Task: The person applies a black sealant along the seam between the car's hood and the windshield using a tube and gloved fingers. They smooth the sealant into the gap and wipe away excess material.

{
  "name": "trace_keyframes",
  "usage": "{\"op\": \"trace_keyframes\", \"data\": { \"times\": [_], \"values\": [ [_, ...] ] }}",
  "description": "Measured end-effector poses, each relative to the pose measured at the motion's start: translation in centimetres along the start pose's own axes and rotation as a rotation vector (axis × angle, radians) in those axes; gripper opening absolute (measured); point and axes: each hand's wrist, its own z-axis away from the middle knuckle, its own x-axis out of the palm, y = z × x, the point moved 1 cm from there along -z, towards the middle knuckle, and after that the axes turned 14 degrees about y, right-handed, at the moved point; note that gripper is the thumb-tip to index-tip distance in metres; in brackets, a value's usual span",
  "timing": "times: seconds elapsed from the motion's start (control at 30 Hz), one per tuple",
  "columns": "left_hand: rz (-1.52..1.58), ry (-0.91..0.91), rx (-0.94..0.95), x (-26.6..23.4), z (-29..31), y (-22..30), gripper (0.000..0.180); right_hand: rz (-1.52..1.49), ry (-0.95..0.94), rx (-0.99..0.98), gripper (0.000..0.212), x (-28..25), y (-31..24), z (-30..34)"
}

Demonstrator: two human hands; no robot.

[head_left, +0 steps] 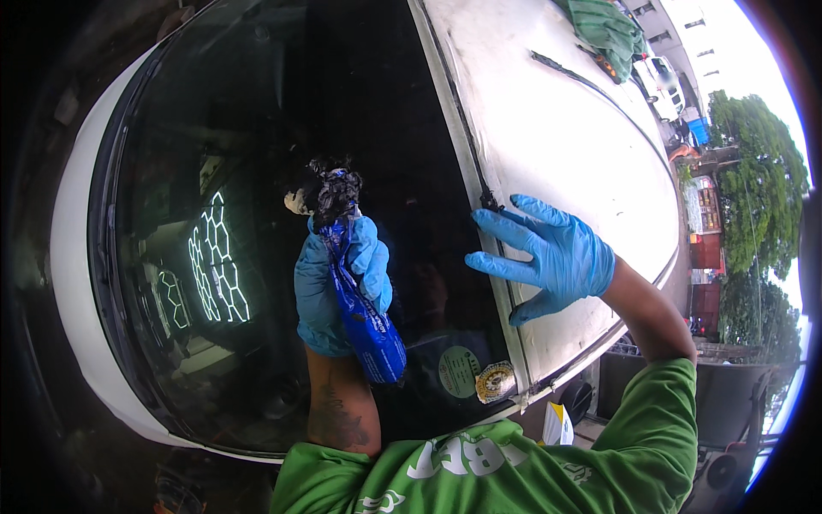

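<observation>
My left hand (310, 287), in a blue glove, is closed around a blue foil sealant pack (374, 341). A lump of sticky black sealant (336, 193) bulges from the pack's far end, with a whitish crumpled bit at its left. The pack is held above the dark windshield (402, 111). My right hand (552, 257), gloved alike, is spread open over the seam between the glass and the white car roof (565, 146). Black smears mark its fingertips, and nothing is held in it. Just beyond those fingers, a black blob (490, 200) sits on the seam.
Two round stickers, one pale green (459, 372) and one brownish (495, 382), are at the glass's near corner. A dark strip (591, 81) runs along the roof. Green cloth (606, 27) lies at the far right, near a parked white vehicle (661, 86).
</observation>
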Motion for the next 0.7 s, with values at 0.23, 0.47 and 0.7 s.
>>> {"op": "trace_keyframes", "data": {
  "times": [0.23,0.47,0.7],
  "values": [
    [-0.017,-0.013,-0.011,-0.1,0.6,0.3,0.037,-0.356,0.344,0.075,0.1,0.1,-0.2,2.2],
    [-0.051,0.012,-0.034,0.3,0.3,0.1,0.032,-0.409,0.489,0.314,0.102,-0.1,0.6,3.6],
    [-0.109,-0.137,-0.115,0.1,-1.1,1.0,0.037,-1.595,0.939,0.643,0.087,-0.5,0.4,3.2]
  ]
}}
